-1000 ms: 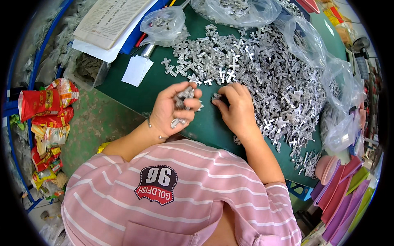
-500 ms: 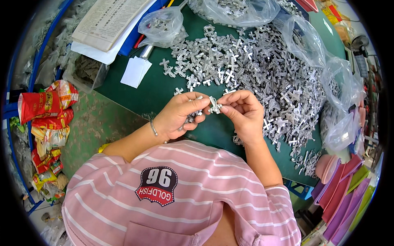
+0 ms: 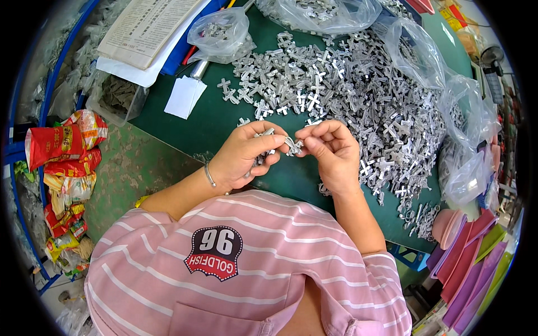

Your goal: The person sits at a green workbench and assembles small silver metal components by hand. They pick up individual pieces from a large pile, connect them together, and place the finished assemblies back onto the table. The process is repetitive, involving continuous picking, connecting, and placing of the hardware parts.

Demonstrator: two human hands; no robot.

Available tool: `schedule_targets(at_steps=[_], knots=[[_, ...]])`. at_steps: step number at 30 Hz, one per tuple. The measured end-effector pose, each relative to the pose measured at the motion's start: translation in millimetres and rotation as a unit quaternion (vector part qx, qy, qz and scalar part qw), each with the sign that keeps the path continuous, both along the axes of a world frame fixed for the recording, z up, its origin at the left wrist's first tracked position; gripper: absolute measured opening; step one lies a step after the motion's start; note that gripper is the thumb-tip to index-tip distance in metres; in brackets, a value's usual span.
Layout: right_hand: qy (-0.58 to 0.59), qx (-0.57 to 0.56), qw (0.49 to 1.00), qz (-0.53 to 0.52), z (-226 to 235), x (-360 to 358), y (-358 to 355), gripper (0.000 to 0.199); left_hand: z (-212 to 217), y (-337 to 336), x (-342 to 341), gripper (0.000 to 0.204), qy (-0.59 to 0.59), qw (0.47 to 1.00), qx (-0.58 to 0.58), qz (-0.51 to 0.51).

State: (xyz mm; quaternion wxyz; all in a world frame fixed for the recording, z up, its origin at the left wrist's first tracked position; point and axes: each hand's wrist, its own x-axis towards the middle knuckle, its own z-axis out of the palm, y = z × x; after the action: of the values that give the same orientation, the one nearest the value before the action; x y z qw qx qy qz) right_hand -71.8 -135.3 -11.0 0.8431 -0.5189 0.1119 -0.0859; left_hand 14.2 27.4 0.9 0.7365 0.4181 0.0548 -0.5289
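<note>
Between my two hands, a small silvery metal piece (image 3: pixel 293 147) is pinched at the near edge of the table. My left hand (image 3: pixel 250 150) grips its left side with thumb and forefinger, while more small metal pieces (image 3: pixel 260 159) sit in its curled fingers. Thumb and fingertips of my right hand (image 3: pixel 334 152) close on the right side of the same piece. Its exact shape is partly hidden by the fingertips. Just beyond my hands spreads a large heap of silvery cross-shaped metal pieces (image 3: pixel 358 84), some with curved parts.
Clear plastic bags (image 3: pixel 224 36) of metal pieces stand along the far side of the green table (image 3: pixel 168 131). White cards (image 3: pixel 185 98) and a printed booklet (image 3: pixel 148 31) lie at the far left, above a clear bin (image 3: pixel 117 101). Coloured folders (image 3: pixel 471 263) stand at the right.
The metal piece between my hands has turned and lies flatter against the left fingertips. My right fingers have shifted slightly; both hands stay in nearly the same place.
</note>
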Motion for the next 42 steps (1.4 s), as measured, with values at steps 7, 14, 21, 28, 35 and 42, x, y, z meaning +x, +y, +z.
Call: schedule_targets(at_steps=[7, 14, 21, 28, 35, 42], knots=[[0.030, -0.067, 0.997, 0.004, 3, -2, 3, 0.018, 1, -2, 1, 0.012, -0.012, 1.000, 0.023, 0.010], [0.062, -0.067, 0.995, -0.047, 4, 1, 1, 0.017, 5, -2, -4, 0.012, -0.066, 0.991, 0.085, -0.075], [0.080, -0.086, 0.984, -0.132, 6, -6, -14, 0.018, 15, 6, 16, 0.012, -0.224, 0.971, 0.070, 0.055], [0.046, -0.254, 0.941, -0.221, 3, -15, -21, 0.019, 36, 15, 120, 0.018, -0.631, 0.644, 0.345, 0.261], [-0.047, -0.692, 0.718, -0.065, 5, 2, -27, 0.011, 24, 3, 72, 0.009, -0.357, 0.912, 0.118, 0.165], [-0.032, -0.695, 0.718, -0.014, -2, 14, -22, 0.020, -2, -12, 16, 0.008, -0.321, 0.942, 0.098, 0.003]])
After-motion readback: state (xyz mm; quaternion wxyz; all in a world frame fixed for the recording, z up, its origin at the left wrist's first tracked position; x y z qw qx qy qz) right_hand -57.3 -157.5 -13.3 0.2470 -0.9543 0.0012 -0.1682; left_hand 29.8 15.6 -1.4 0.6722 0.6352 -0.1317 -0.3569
